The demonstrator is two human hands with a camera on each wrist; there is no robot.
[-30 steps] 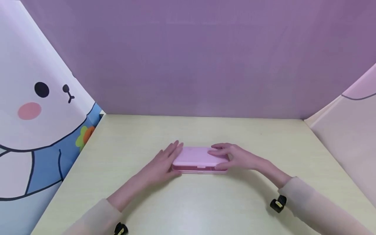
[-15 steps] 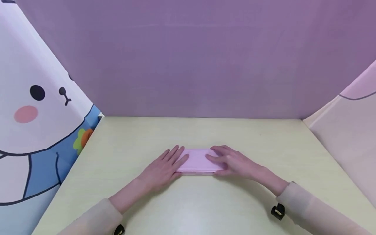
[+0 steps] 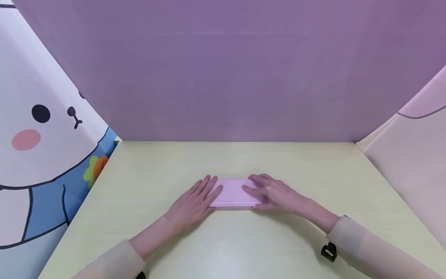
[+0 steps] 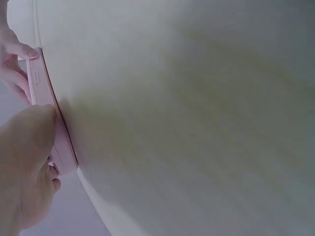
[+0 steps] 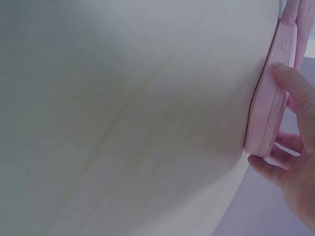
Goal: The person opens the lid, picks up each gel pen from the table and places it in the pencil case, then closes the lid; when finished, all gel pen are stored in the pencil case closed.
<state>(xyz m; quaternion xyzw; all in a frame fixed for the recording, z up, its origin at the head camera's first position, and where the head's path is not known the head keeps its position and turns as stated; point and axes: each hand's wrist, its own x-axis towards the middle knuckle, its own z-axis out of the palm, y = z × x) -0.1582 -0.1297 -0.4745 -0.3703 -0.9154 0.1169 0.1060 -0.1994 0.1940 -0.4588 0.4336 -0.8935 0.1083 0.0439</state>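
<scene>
A closed pink pencil case (image 3: pixel 232 193), flat and rectangular with a hinged lid, lies on the light wooden table (image 3: pixel 232 244). Over its left end my left hand (image 3: pixel 192 202) lies with fingers straight and spread. The left thumb (image 4: pixel 42 118) rests along the case's front side in the left wrist view. At the other end my right hand (image 3: pixel 278 195) grips the case, index finger on the lid and thumb on the front side. In the right wrist view, the thumb (image 5: pixel 293 81) presses by the seam while other fingers bend round the end. The case's inside is hidden.
A purple panel (image 3: pixel 230 73) rises behind the table's back edge. Cartoon-printed cloth (image 3: pixel 38 162) stands along the left side, and a pale panel (image 3: pixel 414 155) along the right. A black band (image 3: pixel 329 252) hangs at the right sleeve.
The lid, raised slightly at the front a second ago, has come down onto the base. My left fingers have moved further over the lid. Both hands stay at the case's ends.
</scene>
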